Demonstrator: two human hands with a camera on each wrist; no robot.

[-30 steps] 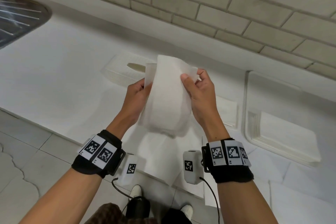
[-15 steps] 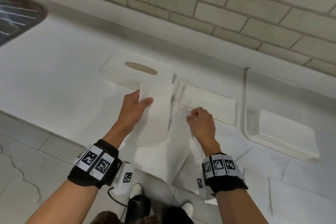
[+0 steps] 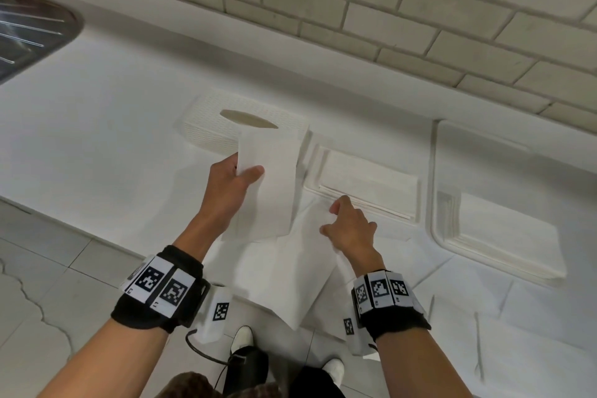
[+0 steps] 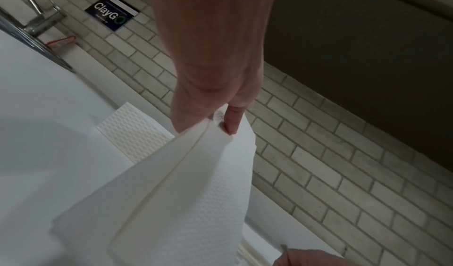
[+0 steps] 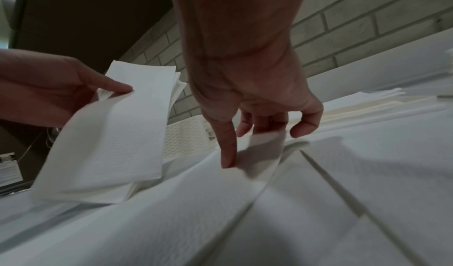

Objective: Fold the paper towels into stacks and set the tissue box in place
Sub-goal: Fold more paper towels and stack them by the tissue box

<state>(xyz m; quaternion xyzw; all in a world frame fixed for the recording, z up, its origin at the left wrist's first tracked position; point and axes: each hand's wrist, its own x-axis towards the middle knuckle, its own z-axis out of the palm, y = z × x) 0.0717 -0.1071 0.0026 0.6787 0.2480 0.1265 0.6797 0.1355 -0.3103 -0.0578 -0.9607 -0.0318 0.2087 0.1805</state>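
Observation:
My left hand (image 3: 248, 171) pinches a folded white paper towel (image 3: 268, 184) by its left edge, thumb on top, and holds it above the counter in front of the tissue box (image 3: 206, 126). The box is white and woven, with an oval opening on top. In the left wrist view the folded towel (image 4: 171, 192) hangs from my fingertips. My right hand (image 3: 332, 220) is down on a loose unfolded towel (image 3: 290, 275) lying at the counter's front edge. In the right wrist view its digits curl round a raised corner of that loose towel (image 5: 264, 140).
A shallow white tray (image 3: 315, 171) right of the box holds a stack of folded towels (image 3: 368, 187). A larger tray (image 3: 434, 229) farther right holds another stack (image 3: 504, 236). A metal sink drainer (image 3: 29, 35) lies far left. A brick wall backs the counter.
A second ago both hands held the towel up between them. My right hand has let go and dropped to the loose towel; my left hand has lowered the folded towel.

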